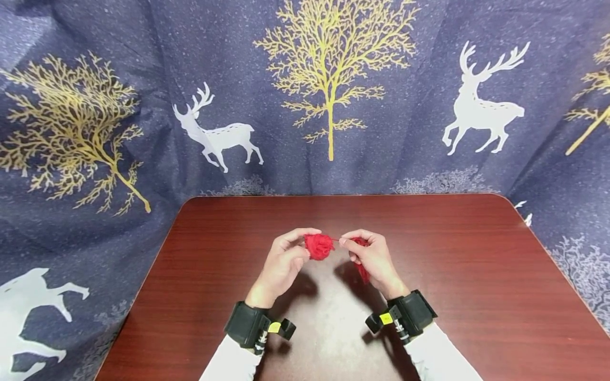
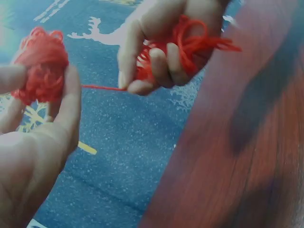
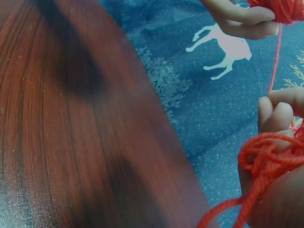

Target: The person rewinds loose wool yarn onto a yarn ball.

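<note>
A small ball of red yarn (image 1: 319, 246) is gripped between the thumb and fingers of my left hand (image 1: 282, 263), raised above the table. From it a single strand (image 2: 102, 88) runs taut to my right hand (image 1: 373, 258), whose thumb and forefinger pinch it. Loose loops of red yarn (image 3: 268, 156) are bunched in the right palm under the other curled fingers, and some hang below that hand. In the left wrist view, the ball (image 2: 42, 66) shows looped strands at its top and a wrapped band round its middle.
The brown wooden table (image 1: 214, 227) lies beneath both hands, with a bright glare near its front. Behind it hangs a dark blue cloth (image 1: 295, 174) printed with white deer and golden trees. Each wrist wears a black strap (image 1: 248, 324) with a small camera.
</note>
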The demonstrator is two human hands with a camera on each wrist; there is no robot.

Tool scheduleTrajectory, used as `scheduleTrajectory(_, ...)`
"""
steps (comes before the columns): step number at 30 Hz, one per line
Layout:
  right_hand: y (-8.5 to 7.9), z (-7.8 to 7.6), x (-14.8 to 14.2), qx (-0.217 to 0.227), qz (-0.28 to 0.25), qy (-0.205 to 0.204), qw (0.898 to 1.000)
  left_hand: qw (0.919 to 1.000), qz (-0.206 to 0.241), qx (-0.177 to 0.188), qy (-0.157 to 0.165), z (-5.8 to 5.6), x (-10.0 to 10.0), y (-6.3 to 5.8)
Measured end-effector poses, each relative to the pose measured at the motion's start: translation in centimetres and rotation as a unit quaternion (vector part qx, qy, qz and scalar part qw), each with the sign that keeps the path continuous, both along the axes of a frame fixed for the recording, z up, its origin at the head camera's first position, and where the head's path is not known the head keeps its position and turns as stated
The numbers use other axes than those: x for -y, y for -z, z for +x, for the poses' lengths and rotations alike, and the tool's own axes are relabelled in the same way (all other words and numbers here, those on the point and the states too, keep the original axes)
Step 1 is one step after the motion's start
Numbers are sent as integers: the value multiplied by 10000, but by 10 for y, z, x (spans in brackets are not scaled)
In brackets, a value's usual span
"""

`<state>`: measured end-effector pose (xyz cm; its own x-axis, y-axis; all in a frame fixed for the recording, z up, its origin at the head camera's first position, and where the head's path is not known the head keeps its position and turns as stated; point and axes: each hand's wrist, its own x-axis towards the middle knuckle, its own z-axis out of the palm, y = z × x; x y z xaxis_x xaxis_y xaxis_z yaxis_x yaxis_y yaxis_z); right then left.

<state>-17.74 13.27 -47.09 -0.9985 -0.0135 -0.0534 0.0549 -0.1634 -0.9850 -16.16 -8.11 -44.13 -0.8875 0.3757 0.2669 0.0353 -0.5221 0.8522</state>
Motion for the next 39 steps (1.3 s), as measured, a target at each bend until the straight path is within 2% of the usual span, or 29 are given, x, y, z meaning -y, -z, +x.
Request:
scheduleTrajectory(5, 2, -1, 0, 22, 30, -50, 10000, 9974, 498, 525, -19, -2, 2, -1)
scheduleTrajectory(8, 2, -1, 0, 62, -6, -48, 10000, 9959, 519, 732, -104, -3, 2, -2)
scheduleTrajectory(18, 1, 1, -3, 169, 54, -46, 9998, 9951, 129, 818, -540, -3, 4, -2)
scheduleTrajectory(24, -2, 4, -3, 137, 171, 18, 9998, 9894, -46, 1062, -995, -4, 3, -3)
scheduleTrajectory(28, -3, 8, -3, 111, 414, -59, 9991, 9848, -57, 1093, -1350, -5, 2, -5)
scheduleTrajectory(33, -4, 13, -2, -86, 693, -273, 9972, 9807, -389, 999, -1637, -8, 0, -5)
scheduleTrajectory(39, -3, 14, -5, -460, 1160, -316, 9917, 9757, -779, 1057, -1753, -9, 1, -4)
